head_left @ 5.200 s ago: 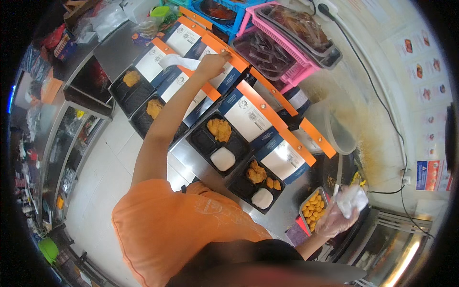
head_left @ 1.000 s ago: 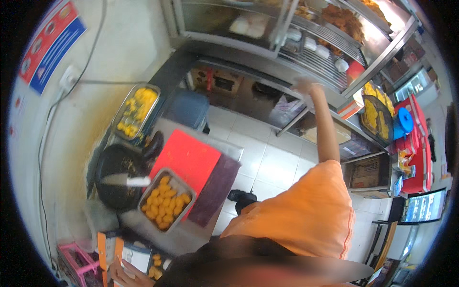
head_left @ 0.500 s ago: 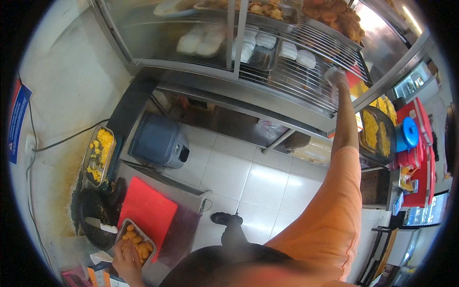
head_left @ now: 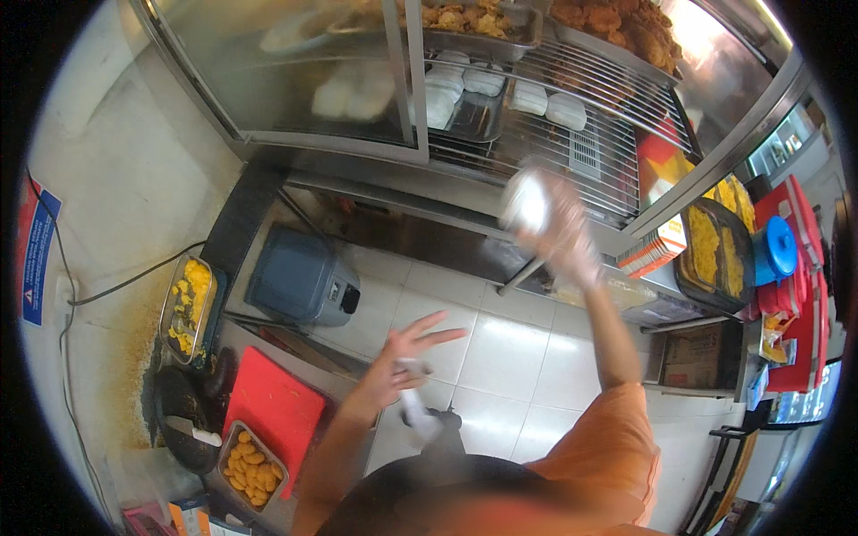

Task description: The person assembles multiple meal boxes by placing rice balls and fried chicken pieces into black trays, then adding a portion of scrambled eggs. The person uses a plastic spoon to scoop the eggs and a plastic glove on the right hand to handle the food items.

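Just in front of the display cabinet, my right hand [head_left: 572, 237], in a see-through plastic glove, grips a white wrapped bundle [head_left: 529, 201]. Motion smears both, so the bundle's kind is not plain. Over the floor, my bare left hand [head_left: 402, 362] has two fingers stretched out. Its other fingers are bent around a thin white piece [head_left: 414, 406], paper or plastic, which hangs down blurred. Similar white wrapped packets [head_left: 566, 111] lie on the cabinet's wire rack [head_left: 617, 174]. At lower left, a metal tray of golden nuggets [head_left: 253, 466] rests at the corner of a red cutting board [head_left: 273, 402].
The glass cabinet [head_left: 295, 147] holds trays of fried food [head_left: 617, 31]. A knife [head_left: 198, 432] lies on a black pan at left, near a tray of yellow food [head_left: 189, 308]. A grey bin [head_left: 299, 272] stands below. At right are an orange-white box [head_left: 657, 246] and a blue lidded pot [head_left: 776, 250].
My right hand has come out of the cabinet, leftward and nearer, with the white bundle. My left hand has left the nugget tray and risen rightward, now with a thin white piece.
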The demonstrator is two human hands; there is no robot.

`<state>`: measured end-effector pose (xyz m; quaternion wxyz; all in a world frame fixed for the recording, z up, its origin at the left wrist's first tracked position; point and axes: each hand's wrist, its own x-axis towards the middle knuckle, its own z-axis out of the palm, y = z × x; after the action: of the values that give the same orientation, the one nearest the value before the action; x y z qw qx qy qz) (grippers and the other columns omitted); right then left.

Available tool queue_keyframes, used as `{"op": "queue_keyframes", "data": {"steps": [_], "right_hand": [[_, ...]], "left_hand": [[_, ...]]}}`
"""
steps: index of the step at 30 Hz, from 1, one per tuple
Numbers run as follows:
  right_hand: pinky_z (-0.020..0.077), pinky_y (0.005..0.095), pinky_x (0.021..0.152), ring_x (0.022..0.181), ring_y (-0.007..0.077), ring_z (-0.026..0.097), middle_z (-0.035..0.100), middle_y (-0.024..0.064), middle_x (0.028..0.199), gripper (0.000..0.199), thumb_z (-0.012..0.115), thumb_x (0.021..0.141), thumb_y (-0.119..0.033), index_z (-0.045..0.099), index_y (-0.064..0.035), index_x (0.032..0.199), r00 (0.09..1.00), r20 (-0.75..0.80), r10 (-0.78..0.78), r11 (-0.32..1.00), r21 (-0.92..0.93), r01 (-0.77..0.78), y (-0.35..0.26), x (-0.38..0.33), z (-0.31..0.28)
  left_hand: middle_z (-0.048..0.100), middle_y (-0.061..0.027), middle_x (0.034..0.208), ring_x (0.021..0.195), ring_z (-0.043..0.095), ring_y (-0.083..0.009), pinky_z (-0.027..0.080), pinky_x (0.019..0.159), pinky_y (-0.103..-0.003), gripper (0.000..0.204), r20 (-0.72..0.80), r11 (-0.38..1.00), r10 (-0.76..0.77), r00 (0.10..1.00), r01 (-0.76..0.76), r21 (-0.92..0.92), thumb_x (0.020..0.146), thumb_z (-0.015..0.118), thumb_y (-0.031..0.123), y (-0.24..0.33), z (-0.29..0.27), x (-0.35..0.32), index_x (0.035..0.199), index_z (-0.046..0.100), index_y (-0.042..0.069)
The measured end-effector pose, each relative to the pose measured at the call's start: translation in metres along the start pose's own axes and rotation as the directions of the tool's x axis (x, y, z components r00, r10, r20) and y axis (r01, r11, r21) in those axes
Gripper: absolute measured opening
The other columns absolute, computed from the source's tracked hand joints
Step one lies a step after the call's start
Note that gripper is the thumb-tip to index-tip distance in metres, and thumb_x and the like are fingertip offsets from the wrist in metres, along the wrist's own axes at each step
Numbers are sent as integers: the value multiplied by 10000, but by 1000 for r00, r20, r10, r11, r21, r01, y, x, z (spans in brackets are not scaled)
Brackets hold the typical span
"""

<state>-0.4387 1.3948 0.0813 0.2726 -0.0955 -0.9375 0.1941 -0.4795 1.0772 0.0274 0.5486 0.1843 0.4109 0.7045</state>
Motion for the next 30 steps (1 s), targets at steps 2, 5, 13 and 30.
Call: {"op": "queue_keyframes", "data": {"steps": [2, 5, 13, 30], "right_hand": [[448, 449, 911, 1066, 336, 524, 546, 161, 1157, 903, 846, 572, -304, 437, -51, 1336, 964, 79, -255, 966, 55, 251, -53, -21, -6], [447, 434, 904, 1074, 303, 523, 543, 109, 1139, 894, 839, 616, -319, 418, -92, 1372, 849, 177, -498, 865, 169, 473, -106, -41, -10], [341, 435, 1089, 1259, 311, 461, 510, 175, 1334, 588, 683, 818, -374, 533, -80, 1304, 675, 583, -452, 886, 383, 262, -33, -10, 1], [405, 405, 1028, 1245, 366, 478, 511, 204, 1337, 582, 665, 778, -392, 566, -100, 1272, 781, 320, 536, 723, -652, -228, 169, 195, 9]], "left_hand": [[571, -169, 1233, 695, 606, -143, 481, 599, -223, 849, 118, 927, -34, 992, 75, -367, 819, 491, 693, -17, -2, 20, 1376, 395, 59], [604, -143, 1168, 719, 601, -159, 484, 620, -269, 931, 45, 947, -45, 998, 57, -317, 763, 500, 748, -46, -12, 22, 1392, 368, 75], [617, -131, 1141, 797, 608, -177, 492, 681, -301, 898, -105, 982, -165, 981, 154, -108, 761, 558, 703, -99, -37, -68, 1377, 390, 72], [621, -127, 1135, 894, 598, -193, 486, 750, -315, 826, -453, 901, -410, 792, 429, -65, 764, 610, 628, -118, -49, -208, 1341, 439, 62]]}}
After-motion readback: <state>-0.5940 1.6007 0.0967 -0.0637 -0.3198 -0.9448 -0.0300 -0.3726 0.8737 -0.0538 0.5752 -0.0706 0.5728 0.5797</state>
